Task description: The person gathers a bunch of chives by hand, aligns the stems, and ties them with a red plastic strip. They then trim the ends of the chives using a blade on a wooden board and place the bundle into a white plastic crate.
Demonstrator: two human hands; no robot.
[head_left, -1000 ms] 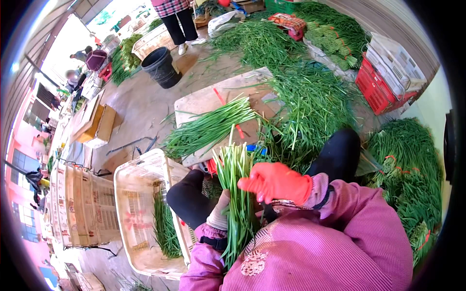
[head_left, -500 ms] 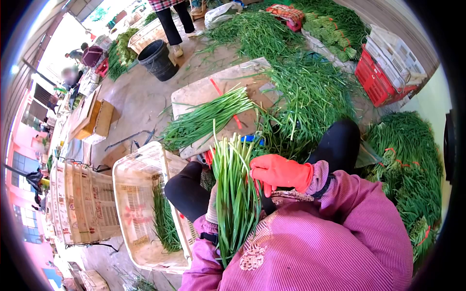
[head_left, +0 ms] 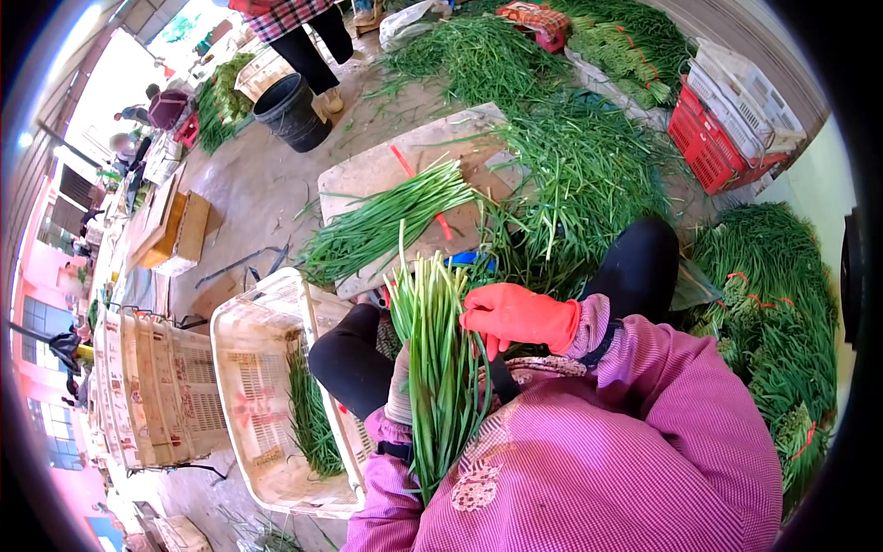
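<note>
A bunch of garlic chives (head_left: 440, 368) stands upright in front of my chest, pale cut ends up and leaves hanging down over my lap. My left hand (head_left: 401, 382), in a light glove, is wrapped round it from behind on the left; the stalks hide most of its fingers. At the bunch's right edge, my right hand (head_left: 520, 317) in a red glove has its fingers bent and closed on the outer stalks. Beyond my knees, a second bunch of chives (head_left: 395, 221) lies on a board (head_left: 359, 184) across a red strip (head_left: 402, 162).
A white plastic basket (head_left: 241, 414) holding some chives stands at my left, beside stacked crates (head_left: 161, 386). Loose chives (head_left: 589, 175) are heaped ahead right; tied bundles (head_left: 768, 340) lie at my right. Farther off are a black bucket (head_left: 292, 115), a red crate (head_left: 704, 138) and a standing person (head_left: 308, 46).
The chives in my left hand have fanned apart slightly at the top and tilted a little left. My right hand has shifted slightly left and up along with them. The whole view has moved a little.
</note>
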